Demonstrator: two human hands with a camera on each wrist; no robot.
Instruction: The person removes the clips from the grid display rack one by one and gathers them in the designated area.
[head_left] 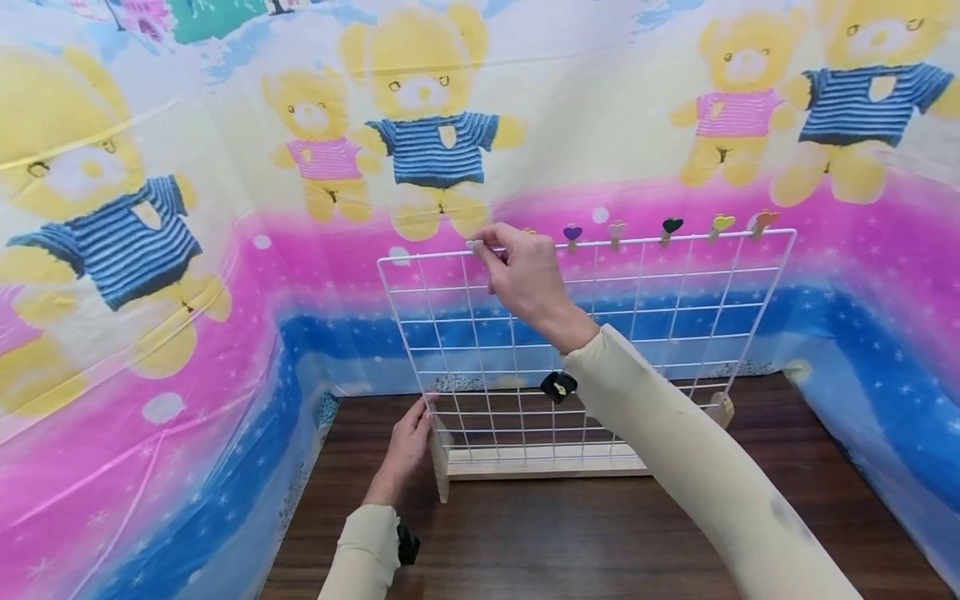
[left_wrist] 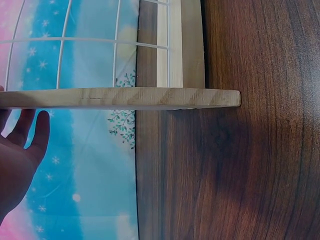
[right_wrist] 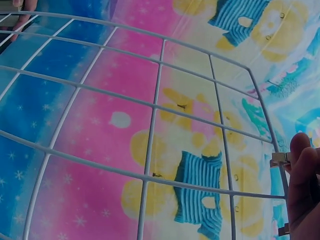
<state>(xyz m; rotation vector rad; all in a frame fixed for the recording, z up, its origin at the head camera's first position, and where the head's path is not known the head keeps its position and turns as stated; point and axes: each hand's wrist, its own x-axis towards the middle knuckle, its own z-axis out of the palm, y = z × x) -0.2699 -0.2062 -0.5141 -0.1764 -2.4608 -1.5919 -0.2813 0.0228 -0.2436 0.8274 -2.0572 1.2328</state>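
Note:
A white wire grid rack (head_left: 555,367) stands upright in a pale wooden base (head_left: 540,468). At its top wire, toward the left end, my right hand (head_left: 528,275) pinches a small wooden clothespin (right_wrist: 280,159) with a white heart. In the right wrist view the clothespin sits across the rack's edge wire, between thumb and finger. Low on the left, my left hand (head_left: 408,442) holds the wooden side post (left_wrist: 120,97) from its outer side, with a fingertip showing past it in the left wrist view. Part of that hand lies outside the left wrist view.
Along the top wire to the right are several heart clothespins: purple (head_left: 572,233), pale (head_left: 617,231), dark green (head_left: 671,227), yellow (head_left: 722,223) and orange (head_left: 766,220). A bear-print cloth (head_left: 300,250) hangs behind and beside the dark wooden table (head_left: 562,542).

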